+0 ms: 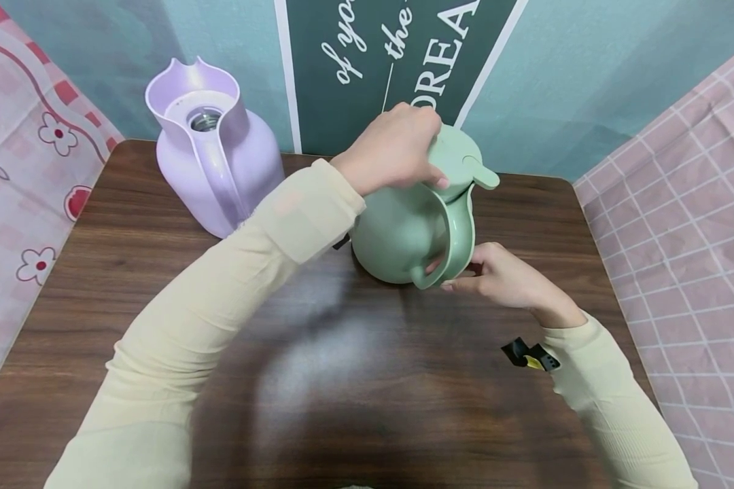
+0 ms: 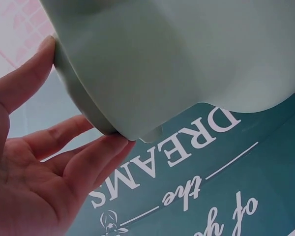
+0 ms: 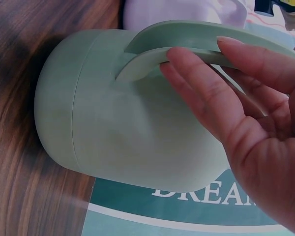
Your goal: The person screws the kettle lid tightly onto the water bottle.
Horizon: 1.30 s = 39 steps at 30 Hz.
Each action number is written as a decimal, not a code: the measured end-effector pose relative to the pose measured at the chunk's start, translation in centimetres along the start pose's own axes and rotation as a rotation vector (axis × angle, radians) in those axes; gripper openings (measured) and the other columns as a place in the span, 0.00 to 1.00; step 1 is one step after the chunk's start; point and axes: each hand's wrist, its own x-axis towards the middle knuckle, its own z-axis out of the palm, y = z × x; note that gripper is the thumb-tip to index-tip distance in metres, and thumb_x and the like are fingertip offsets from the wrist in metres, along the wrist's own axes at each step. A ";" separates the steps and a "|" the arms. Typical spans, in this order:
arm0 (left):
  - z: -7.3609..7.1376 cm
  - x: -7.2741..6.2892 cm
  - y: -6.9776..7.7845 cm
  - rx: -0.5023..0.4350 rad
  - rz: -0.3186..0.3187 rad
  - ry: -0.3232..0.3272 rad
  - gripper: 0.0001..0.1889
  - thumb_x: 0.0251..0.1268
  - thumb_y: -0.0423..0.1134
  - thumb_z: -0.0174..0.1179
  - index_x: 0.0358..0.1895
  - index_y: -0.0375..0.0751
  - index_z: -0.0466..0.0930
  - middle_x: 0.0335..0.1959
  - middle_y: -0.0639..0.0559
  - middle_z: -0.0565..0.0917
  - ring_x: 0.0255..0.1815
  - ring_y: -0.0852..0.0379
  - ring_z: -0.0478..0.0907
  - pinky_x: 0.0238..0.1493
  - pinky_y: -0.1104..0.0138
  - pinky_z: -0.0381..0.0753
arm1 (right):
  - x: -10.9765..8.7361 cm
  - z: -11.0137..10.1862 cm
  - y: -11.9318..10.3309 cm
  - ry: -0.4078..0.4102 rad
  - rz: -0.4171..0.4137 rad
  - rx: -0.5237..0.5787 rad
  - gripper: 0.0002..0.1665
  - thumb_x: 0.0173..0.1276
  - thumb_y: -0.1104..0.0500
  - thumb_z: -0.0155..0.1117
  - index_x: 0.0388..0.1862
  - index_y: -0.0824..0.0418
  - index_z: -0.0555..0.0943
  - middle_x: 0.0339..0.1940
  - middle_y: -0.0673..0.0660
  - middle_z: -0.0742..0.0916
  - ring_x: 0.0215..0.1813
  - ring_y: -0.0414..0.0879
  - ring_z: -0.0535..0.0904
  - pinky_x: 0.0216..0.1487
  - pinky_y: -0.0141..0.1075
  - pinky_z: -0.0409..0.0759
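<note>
A pale green thermos jug [image 1: 397, 234] stands at the back of the table, a little right of the middle. Its lid [image 1: 457, 153] is on, with a tab jutting to the right. From above, my left hand [image 1: 400, 146] grips the lid; in the left wrist view its thumb and fingertips [image 2: 119, 142] lie on opposite sides of the rim. My right hand [image 1: 508, 275] holds the lower part of the jug's handle [image 1: 463, 234], and the right wrist view shows thumb and fingers [image 3: 196, 81] on either side of it.
To the left stands a lilac thermos jug [image 1: 259, 159] without a lid, its inner neck showing. Behind the wooden table [image 1: 367, 407] hangs a teal cloth with a dark lettered panel [image 1: 336, 102]. Patterned pink cloths [image 1: 703, 224] line both sides.
</note>
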 end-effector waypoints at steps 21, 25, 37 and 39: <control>-0.2 0.2 -0.4 -0.017 0.026 0.009 0.23 0.51 0.53 0.65 0.44 0.40 0.76 0.35 0.53 0.73 0.37 0.56 0.67 0.37 0.66 0.66 | 0.3 -0.3 -0.1 -0.020 -0.023 -0.016 0.14 0.55 0.71 0.66 0.42 0.62 0.82 0.38 0.50 0.85 0.40 0.40 0.80 0.38 0.33 0.76; -0.2 0.2 -0.5 -0.019 0.028 0.013 0.22 0.51 0.53 0.65 0.42 0.40 0.76 0.33 0.53 0.71 0.36 0.56 0.66 0.36 0.66 0.66 | 0.3 -0.3 -0.1 -0.020 -0.023 -0.015 0.14 0.55 0.71 0.65 0.42 0.61 0.82 0.38 0.50 0.85 0.40 0.40 0.80 0.38 0.33 0.76; -0.2 0.3 -0.7 0.008 0.042 0.005 0.23 0.50 0.55 0.66 0.42 0.41 0.76 0.35 0.53 0.71 0.36 0.56 0.67 0.37 0.67 0.67 | 0.2 -0.2 -0.4 -0.025 0.024 -0.026 0.14 0.55 0.71 0.65 0.41 0.60 0.83 0.38 0.49 0.85 0.38 0.40 0.79 0.36 0.34 0.75; -0.2 0.3 -0.7 0.007 0.044 0.004 0.24 0.49 0.55 0.66 0.43 0.41 0.76 0.36 0.53 0.72 0.36 0.56 0.67 0.38 0.67 0.67 | 0.2 -0.2 -0.3 -0.025 0.021 -0.024 0.14 0.55 0.71 0.65 0.41 0.60 0.83 0.38 0.49 0.85 0.38 0.40 0.79 0.36 0.34 0.75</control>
